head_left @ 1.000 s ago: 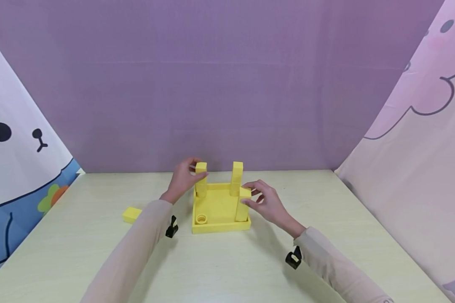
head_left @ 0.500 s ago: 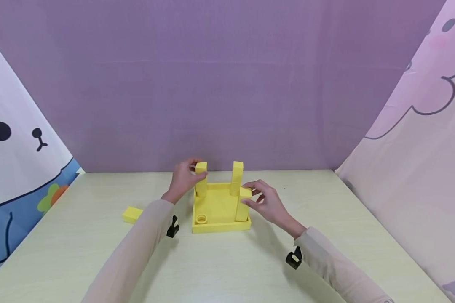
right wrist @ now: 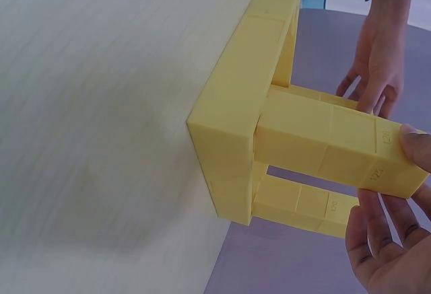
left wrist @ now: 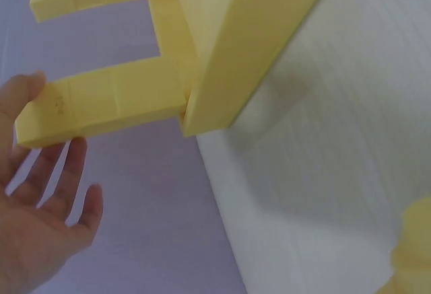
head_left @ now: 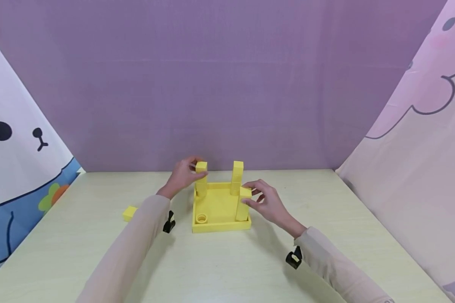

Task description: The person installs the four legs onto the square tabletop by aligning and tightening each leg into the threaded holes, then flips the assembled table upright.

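Observation:
A square yellow base (head_left: 221,227) with a raised rim lies on the table, and three square yellow posts stand up at its corners. My left hand (head_left: 180,174) pinches the top of the far-left post (head_left: 202,186) between thumb and fingers. With its thumb and fingers, my right hand (head_left: 271,204) grips the top of the near-right post (head_left: 242,210); small raised digits show on this post (right wrist: 323,132) in the right wrist view. The far-right post (head_left: 236,173) stands untouched. A round socket (head_left: 202,218) shows at the near-left corner.
A loose yellow block (head_left: 129,213) lies left of the base, partly hidden behind my left sleeve (head_left: 130,244). A purple cloth (head_left: 227,92) hangs along the table's back edge, with printed cloths at both sides. Pale tabletop (head_left: 220,269) lies in front of the base.
My left forearm and wrist have shifted slightly left, covering more of the loose block. Both hands stay on the same posts, and the base has not moved.

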The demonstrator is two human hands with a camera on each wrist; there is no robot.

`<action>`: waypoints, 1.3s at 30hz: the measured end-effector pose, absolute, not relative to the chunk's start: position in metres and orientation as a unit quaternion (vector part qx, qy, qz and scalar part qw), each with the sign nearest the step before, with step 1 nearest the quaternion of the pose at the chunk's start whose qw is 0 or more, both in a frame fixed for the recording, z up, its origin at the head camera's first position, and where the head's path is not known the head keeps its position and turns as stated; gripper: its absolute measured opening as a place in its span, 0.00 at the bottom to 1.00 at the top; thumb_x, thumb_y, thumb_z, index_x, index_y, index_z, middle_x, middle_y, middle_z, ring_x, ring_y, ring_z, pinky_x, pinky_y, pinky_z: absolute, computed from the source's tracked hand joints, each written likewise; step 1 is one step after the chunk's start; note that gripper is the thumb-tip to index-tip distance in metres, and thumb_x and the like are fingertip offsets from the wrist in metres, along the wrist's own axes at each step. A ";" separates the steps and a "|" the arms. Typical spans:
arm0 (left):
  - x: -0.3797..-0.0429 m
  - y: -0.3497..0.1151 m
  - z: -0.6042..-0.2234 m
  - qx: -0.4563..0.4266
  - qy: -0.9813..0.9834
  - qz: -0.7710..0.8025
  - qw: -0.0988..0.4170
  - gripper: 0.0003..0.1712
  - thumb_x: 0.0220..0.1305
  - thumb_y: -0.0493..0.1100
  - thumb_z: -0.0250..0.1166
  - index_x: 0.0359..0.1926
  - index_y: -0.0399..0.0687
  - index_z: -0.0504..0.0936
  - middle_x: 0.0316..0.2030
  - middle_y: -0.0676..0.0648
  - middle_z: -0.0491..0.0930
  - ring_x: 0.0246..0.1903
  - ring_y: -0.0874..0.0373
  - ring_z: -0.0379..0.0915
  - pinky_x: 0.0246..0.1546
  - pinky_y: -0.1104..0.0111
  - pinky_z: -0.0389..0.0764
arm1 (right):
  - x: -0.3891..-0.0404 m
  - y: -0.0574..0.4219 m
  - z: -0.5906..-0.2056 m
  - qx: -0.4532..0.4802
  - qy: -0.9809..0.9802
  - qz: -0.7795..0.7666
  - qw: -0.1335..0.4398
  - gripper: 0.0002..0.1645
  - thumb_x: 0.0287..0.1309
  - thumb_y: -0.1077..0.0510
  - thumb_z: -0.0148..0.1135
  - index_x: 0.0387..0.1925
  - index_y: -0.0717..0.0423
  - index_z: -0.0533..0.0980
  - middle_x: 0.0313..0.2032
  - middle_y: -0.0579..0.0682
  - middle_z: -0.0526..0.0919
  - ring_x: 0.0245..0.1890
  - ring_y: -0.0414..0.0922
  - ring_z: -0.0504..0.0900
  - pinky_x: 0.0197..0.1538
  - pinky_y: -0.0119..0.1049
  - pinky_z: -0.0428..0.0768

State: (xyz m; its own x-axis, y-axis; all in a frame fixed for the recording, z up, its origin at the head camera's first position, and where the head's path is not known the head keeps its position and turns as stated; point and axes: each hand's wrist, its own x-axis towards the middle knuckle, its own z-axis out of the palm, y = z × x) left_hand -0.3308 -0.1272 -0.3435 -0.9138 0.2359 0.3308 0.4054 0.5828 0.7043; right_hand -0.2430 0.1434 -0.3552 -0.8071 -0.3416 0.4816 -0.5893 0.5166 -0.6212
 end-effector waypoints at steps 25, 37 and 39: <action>-0.339 -0.139 -0.331 -0.270 -0.875 -0.402 0.014 0.21 0.62 0.27 0.53 0.57 0.36 0.70 0.55 0.35 0.70 0.51 0.41 0.69 0.51 0.53 0.73 | -0.247 0.145 -0.358 0.287 -0.856 0.398 0.163 0.22 0.48 0.59 0.68 0.47 0.55 0.75 0.40 0.52 0.78 0.37 0.47 0.77 0.30 0.32 0.78; -0.341 -0.139 -0.324 -0.275 -0.884 -0.378 -0.005 0.21 0.62 0.27 0.53 0.57 0.35 0.70 0.57 0.34 0.68 0.52 0.42 0.68 0.52 0.55 0.73 | -0.248 0.145 -0.357 0.294 -0.856 0.394 0.162 0.21 0.48 0.58 0.68 0.47 0.55 0.76 0.39 0.51 0.78 0.36 0.46 0.78 0.30 0.34 0.78; -0.340 -0.139 -0.324 -0.270 -0.886 -0.378 -0.007 0.21 0.62 0.27 0.53 0.57 0.36 0.70 0.57 0.35 0.68 0.51 0.42 0.68 0.51 0.55 0.73 | -0.248 0.145 -0.357 0.294 -0.855 0.396 0.161 0.21 0.48 0.58 0.68 0.47 0.55 0.75 0.39 0.52 0.78 0.36 0.47 0.78 0.30 0.34 0.78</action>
